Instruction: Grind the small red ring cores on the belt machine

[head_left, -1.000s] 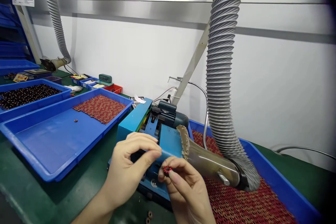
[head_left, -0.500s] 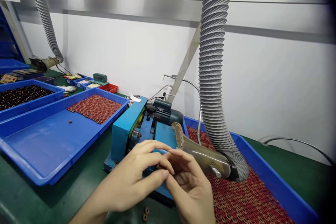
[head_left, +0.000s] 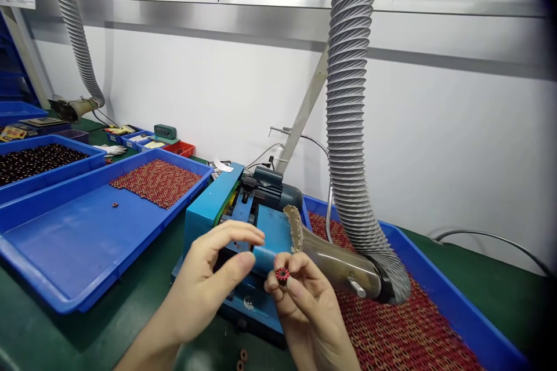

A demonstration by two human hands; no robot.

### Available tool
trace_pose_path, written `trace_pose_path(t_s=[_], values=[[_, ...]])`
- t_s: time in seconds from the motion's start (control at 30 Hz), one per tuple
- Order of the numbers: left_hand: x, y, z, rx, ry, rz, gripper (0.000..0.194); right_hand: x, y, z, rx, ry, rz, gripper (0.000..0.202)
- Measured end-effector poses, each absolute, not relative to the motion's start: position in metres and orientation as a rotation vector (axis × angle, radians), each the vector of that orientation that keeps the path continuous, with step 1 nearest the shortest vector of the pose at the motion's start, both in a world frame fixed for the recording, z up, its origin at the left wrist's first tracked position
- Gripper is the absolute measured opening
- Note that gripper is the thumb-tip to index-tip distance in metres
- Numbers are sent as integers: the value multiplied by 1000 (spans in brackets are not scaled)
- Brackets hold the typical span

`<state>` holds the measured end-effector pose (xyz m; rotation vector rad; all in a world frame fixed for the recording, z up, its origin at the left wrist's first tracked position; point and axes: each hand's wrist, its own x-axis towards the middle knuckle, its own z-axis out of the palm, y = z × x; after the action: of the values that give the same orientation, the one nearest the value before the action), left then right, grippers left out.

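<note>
- right hand [head_left: 314,300]: fingers curled, thumb and fingertips pinching small round red-and-black toothed part [head_left: 282,275], held up before blue metal machine [head_left: 272,221]
- left hand [head_left: 202,284]: just beside, apart from part — thumb and fingers spread, gap between them, forearm slanting up from lower left
- large blue plastic tray [head_left: 455,297] of red-and-tan toothed parts — right of machine
</note>
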<state>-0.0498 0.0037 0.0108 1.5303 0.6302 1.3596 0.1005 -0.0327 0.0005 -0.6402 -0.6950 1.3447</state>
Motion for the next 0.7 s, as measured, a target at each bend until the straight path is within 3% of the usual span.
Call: trace_pose_path(t_s=[0.17, 0.33, 0.57, 0.7], values=[[-39, 10, 10, 1482, 481, 1112, 14, 96, -32, -2, -680, -694, 1309, 22], [-26, 9, 3, 1128, 480, 1237, 6, 93, -31, -4, -658, -723, 1322, 21], [-30, 10, 5, 876, 446, 1594, 11, 93, -30, -5, -643, -737, 1358, 20], [-40, 13, 6, 1057, 518, 1441, 17, 94, -31, -3, -638, -705, 1357, 21]])
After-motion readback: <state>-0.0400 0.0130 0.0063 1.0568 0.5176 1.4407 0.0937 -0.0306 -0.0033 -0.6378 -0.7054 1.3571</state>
